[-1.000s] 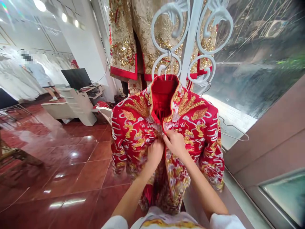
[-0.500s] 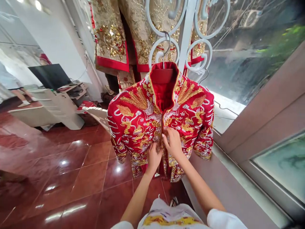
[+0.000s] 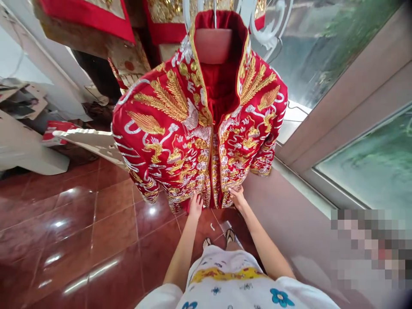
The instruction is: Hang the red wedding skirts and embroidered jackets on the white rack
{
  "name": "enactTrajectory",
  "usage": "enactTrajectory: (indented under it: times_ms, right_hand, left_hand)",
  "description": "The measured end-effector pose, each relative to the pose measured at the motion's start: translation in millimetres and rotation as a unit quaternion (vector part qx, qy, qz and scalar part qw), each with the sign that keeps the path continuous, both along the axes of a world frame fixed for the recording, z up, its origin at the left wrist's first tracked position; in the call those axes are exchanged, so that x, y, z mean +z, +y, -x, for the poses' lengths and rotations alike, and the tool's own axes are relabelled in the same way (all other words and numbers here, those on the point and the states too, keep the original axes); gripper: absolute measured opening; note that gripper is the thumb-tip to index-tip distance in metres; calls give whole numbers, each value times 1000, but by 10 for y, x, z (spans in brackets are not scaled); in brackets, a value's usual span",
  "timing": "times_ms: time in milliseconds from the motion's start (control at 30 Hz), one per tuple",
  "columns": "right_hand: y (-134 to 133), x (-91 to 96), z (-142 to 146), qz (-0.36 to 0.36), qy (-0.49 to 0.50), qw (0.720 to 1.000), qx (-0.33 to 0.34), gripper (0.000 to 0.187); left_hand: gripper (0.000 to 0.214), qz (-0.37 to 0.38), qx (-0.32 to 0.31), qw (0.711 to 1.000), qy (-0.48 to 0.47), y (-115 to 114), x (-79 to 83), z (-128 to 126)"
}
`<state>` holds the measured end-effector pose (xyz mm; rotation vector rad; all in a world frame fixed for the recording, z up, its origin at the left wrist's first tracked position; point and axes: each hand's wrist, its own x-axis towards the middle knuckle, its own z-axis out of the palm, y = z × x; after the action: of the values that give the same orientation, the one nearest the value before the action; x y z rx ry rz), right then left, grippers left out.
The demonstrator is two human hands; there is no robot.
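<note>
Arms point(image 3: 182, 253) outstretched, left grip point(image 3: 196, 203) and right grip point(image 3: 237, 196) pinch the red jacket's hem point(image 3: 184, 198).

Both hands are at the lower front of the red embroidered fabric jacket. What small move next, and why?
I'd probably ease the front edges of the red fabric jacket with gold and silver embroidery together: they stand apart at the chest, and the left hand and right hand are at its lower hem, either side of the opening.

A red embroidered jacket point(image 3: 170, 128) hangs from a red hanger point(image 3: 213, 46). The person's left hand point(image 3: 195, 206) touches one lower front edge; the right hand point(image 3: 237, 197) pinches the other.
</note>
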<state>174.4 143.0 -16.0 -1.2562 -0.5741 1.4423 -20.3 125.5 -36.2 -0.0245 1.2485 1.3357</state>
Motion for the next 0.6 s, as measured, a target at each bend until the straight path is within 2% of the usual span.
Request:
enactTrajectory:
  times_ms: [133, 300, 433, 600]
  right_hand:
    - [-225, -139, 11, 59, 74, 995, 33, 58]
    - [-240, -135, -149, 80, 142, 985, 48, 41]
    - [-356, -106, -225, 87, 184, 976, 77, 33]
    - [-606, 3, -265, 94, 194, 971, 104, 31]
  left_hand:
    - [19, 2, 22, 999, -30, -233, -70, -69]
    - [13, -17, -6, 997, -76, -586, 1, -241]
    - [19, -28, -54, 993, -98, -779, 110, -360]
    - [18, -44, -153, 979, -123, -896, 286, -553]
